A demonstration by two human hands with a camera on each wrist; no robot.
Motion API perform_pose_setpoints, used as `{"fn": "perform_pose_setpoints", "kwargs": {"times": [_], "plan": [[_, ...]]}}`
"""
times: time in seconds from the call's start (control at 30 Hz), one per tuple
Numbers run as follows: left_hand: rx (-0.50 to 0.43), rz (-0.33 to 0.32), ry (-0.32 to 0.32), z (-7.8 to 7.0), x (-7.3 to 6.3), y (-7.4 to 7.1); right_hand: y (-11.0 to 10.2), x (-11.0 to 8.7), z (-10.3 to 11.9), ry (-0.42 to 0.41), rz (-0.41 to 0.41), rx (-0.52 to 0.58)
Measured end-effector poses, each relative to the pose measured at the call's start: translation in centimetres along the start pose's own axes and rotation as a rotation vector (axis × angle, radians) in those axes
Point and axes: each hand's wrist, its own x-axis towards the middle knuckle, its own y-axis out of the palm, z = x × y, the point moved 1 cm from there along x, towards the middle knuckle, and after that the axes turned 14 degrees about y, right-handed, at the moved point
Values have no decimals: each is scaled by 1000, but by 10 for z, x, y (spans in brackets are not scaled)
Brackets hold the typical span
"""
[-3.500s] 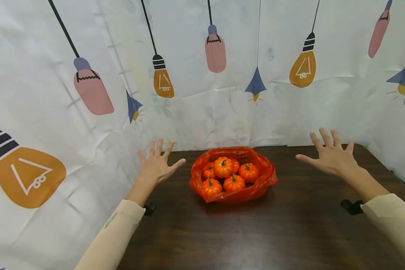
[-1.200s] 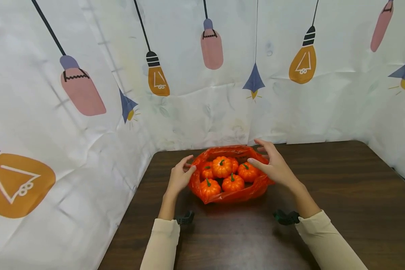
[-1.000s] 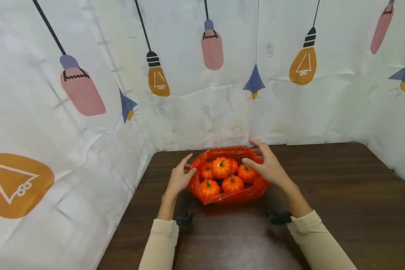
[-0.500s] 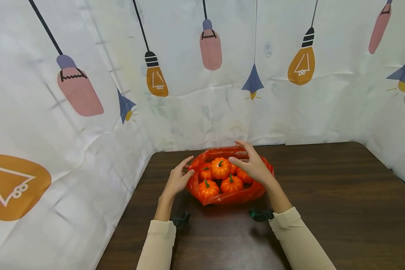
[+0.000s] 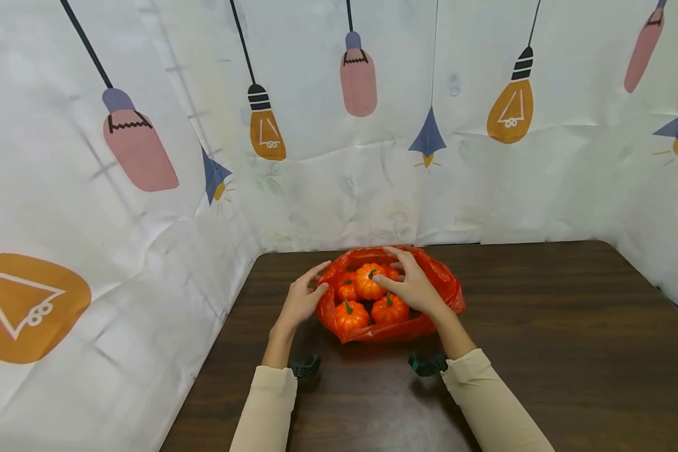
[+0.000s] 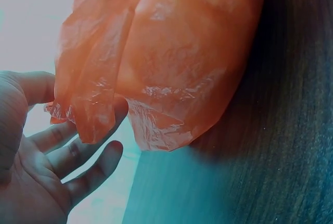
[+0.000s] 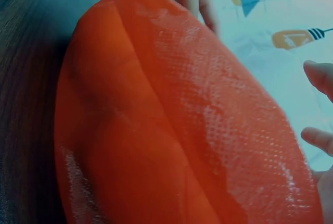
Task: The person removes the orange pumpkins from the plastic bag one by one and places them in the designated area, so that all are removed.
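A red plastic bag (image 5: pixel 449 285) stands with its mouth wide on the table, holding several small orange pumpkins (image 5: pixel 352 317) with green stems. At the bag's left rim is my left hand (image 5: pixel 301 300), thumb and fingers apart. In the left wrist view, that hand's loosely bent fingers (image 6: pixel 93 172) reach behind the bag's edge (image 6: pixel 93 104) without a visible pinch. My right hand (image 5: pixel 415 290) hovers over the bag's mouth, thumb and fingers spread, hiding the right-hand pumpkin. The right wrist view shows mostly bag (image 7: pixel 151 109), with fingertips (image 7: pixel 318 139) at the right edge.
The dark brown wooden table (image 5: pixel 554 326) extends to the right and front of the bag. A white curtain (image 5: pixel 344 194) printed with lamps surrounds its back and sides. Dark wrist cameras (image 5: pixel 306 366) sit under both wrists.
Both hands have come in from wide apart to the bag. During the last second the right hand moved left from the right rim to above the pumpkins; the left hand stayed nearly still.
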Motion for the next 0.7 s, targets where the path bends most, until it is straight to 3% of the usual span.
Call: {"fn": "perform_pose_setpoints", "kwargs": {"times": [0.7], "plan": [[-15,2,-25,-5,-1,-1,14,6,-17,21,23,-138]]}}
